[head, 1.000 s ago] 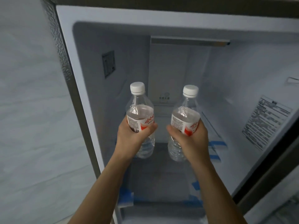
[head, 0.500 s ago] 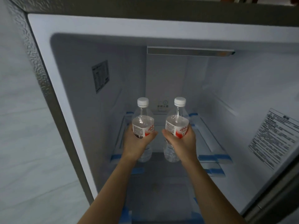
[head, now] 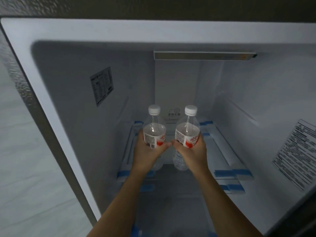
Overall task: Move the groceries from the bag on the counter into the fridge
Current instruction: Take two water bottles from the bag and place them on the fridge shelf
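Observation:
Both my arms reach into the open fridge. My left hand is closed around a clear water bottle with a white cap and a red and white label. My right hand grips a second, matching water bottle. The two bottles are upright and side by side, deep inside over a glass shelf. Their bases sit at shelf level; whether they touch it is unclear. The bag and counter are out of view.
The fridge interior is white and dim, with blue tape strips on the shelf rails. A sticker is on the left inner wall and a printed label on the right. A pale wall lies left of the fridge.
Both hands have carried the bottles further into the fridge and lower toward the shelf. The bottles are closer together, and my view has moved nearer.

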The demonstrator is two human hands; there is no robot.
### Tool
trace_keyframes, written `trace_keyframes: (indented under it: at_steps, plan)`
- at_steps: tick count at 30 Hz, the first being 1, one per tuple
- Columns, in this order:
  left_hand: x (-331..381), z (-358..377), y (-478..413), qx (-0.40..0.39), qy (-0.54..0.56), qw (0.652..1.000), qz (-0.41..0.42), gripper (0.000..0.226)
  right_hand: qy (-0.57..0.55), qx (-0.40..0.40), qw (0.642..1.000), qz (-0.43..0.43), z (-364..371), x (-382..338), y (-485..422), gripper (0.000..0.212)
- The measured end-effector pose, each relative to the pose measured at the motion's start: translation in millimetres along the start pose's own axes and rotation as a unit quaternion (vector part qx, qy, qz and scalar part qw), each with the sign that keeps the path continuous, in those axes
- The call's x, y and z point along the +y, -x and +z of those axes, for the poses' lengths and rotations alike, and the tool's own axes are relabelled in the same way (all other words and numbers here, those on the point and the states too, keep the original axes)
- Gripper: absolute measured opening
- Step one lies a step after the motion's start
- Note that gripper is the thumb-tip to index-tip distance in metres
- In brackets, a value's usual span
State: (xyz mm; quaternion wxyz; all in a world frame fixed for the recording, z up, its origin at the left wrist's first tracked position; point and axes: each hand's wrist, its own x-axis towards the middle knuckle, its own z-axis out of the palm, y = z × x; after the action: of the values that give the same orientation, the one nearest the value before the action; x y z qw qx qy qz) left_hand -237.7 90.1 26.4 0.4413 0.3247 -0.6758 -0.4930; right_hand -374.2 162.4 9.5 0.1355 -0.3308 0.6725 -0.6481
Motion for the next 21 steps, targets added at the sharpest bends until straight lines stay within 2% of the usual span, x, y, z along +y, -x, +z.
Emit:
trace_keyframes:
  at_steps: [2,4,6,9,11,17,21]
  plan:
    - [-4.5,-3.9,9.2,-0.013,-0.02,1.0,-0.002,0.079,0.01,-0.026,1.0,0.001,-4.1,3.9,-0.7,0.077]
    - [-14.1,-8.7,20.5,-0.012,-0.051,0.999,0.003,0.069,0.036,-0.068,0.997,-0.009,-12.9,10.5,3.8,0.086]
    - [-21.7,-13.5,30.4,-0.026,-0.095,0.995,0.008,0.062,0.099,-0.087,0.991,-0.03,-22.8,20.1,13.8,0.082]
    - [-33.2,-19.5,33.7,-0.026,-0.12,0.992,0.013,0.046,0.223,-0.043,0.972,-0.056,-29.7,37.7,30.2,0.071]
    - [-38.1,-19.8,30.1,-0.01,-0.129,0.992,0.014,0.044,0.26,-0.02,0.963,-0.066,-28.2,46.7,34.5,0.069]
    - [-44.4,-14.5,11.1,0.008,-0.148,0.989,-0.015,0.044,0.28,0.004,0.957,-0.069,-11.3,51.9,13.1,0.063]
    - [-51.4,-8.5,-11.7,0.042,-0.187,0.981,-0.007,0.056,0.277,-0.01,0.959,-0.065,6.8,55.5,-19.6,0.067]
